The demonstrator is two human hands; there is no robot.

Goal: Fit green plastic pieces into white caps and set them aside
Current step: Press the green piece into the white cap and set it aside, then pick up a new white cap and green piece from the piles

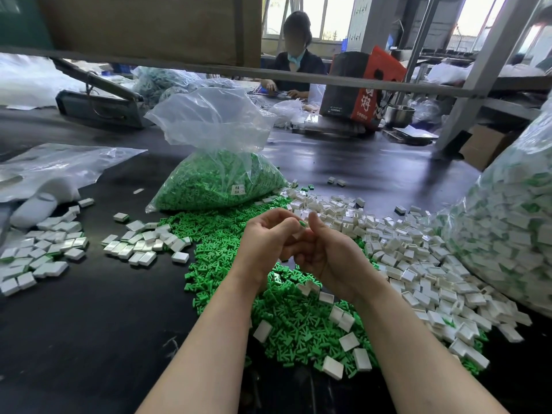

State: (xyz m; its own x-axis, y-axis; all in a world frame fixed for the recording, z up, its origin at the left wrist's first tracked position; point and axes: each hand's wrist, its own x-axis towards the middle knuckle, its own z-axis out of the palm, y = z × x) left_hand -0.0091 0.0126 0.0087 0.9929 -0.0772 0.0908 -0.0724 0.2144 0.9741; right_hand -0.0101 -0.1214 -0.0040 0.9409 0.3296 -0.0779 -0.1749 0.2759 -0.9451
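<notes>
Both my hands meet above the heap of loose green plastic pieces [286,318] in the middle of the black table. My left hand [268,237] has its fingers curled, and a white cap [298,234] with a green piece [302,224] at its top shows between its fingertips and my right thumb. My right hand [325,252] pinches that same cap from the right side. How far the green piece sits in the cap is hidden by my fingers. Empty white caps [418,264] lie piled to the right. Fitted caps [143,243] lie in groups to the left.
An open clear bag of green pieces [218,180] stands behind the heap. A large clear bag of fitted caps [513,222] bulges at the right edge. More plastic bags [53,171] lie at the left. Another person [295,55] works at the far side, near a red-and-black box [358,88].
</notes>
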